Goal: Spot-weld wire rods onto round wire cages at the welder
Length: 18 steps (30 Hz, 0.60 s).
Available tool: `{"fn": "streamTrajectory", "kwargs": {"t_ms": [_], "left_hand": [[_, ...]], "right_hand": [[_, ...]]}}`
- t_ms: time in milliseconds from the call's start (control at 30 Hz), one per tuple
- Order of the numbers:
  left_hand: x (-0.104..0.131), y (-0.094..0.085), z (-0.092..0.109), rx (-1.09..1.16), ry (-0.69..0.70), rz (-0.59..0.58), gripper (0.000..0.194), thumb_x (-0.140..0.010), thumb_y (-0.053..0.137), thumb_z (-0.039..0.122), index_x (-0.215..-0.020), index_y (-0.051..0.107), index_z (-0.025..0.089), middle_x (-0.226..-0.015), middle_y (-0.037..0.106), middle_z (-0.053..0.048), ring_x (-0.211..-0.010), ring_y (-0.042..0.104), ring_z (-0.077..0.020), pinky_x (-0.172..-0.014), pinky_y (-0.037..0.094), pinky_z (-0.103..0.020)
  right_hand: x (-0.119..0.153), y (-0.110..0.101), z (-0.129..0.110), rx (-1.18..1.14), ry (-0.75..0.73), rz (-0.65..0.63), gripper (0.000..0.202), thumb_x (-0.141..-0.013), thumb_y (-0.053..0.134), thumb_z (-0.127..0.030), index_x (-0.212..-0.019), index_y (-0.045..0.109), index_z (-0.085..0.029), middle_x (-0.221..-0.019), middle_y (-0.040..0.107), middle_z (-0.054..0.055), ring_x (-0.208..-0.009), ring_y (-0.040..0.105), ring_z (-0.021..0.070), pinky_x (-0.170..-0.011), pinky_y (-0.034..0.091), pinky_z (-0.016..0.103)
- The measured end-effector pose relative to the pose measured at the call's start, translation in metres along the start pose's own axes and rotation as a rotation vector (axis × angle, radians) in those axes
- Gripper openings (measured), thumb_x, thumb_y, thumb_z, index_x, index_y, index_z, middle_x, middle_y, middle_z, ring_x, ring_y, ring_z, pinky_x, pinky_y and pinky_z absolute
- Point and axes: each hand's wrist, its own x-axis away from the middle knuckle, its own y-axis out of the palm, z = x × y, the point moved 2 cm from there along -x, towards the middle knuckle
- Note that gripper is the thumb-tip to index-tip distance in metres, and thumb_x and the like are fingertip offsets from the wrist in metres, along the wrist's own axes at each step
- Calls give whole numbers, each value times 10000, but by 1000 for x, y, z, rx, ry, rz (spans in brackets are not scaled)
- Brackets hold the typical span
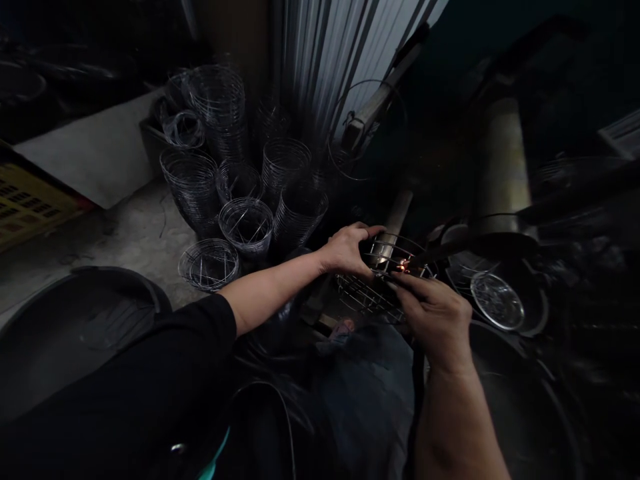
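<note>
A wire basket of thin metal rings and ribs is held between my two hands in front of my knees. My left hand grips its left side, thumb and fingers around the wires. My right hand pinches the near right part of the wires. Just above the right fingertips a small orange glow shows at the wire, beside a dark metal rod coming from the right. A light metal bar runs into the basket from behind.
Several stacks of round wire baskets stand on the floor at left. Behind them is a corrugated metal sheet. A yellow crate lies far left, a black tub near left. At right are a thick cylinder and a basin.
</note>
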Motion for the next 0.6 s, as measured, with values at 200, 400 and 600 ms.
{"fn": "streamTrajectory", "kwargs": {"t_ms": [200,400,600], "left_hand": [[-4,1,-3,18,-7,-1,1021,-420,856,318,-1376,510,217,-1254,546,-85,-1139,566,-297,-1003,482,-436],[-21,3,-9,43,-71,10,1071,-370,882,323,-1370,514,216,-1284,528,-79,-1197,531,-313,-1049,447,-443],[-20,-1,-8,-4,-14,51,1142,-366,906,347,-1415,459,262,-1426,446,-101,-1337,405,-387,-1128,334,-538]], "right_hand": [[14,-8,-10,3,81,131,236,-872,643,-318,-1040,756,-196,-888,751,55,-765,694,188,-731,541,298],[56,-10,-17,-290,391,138,313,-861,673,-318,-1149,709,-203,-1068,732,76,-925,705,211,-859,559,342],[90,8,-8,-450,523,-76,336,-863,635,-399,-1104,728,-183,-1077,726,107,-973,702,236,-884,576,380]]}}
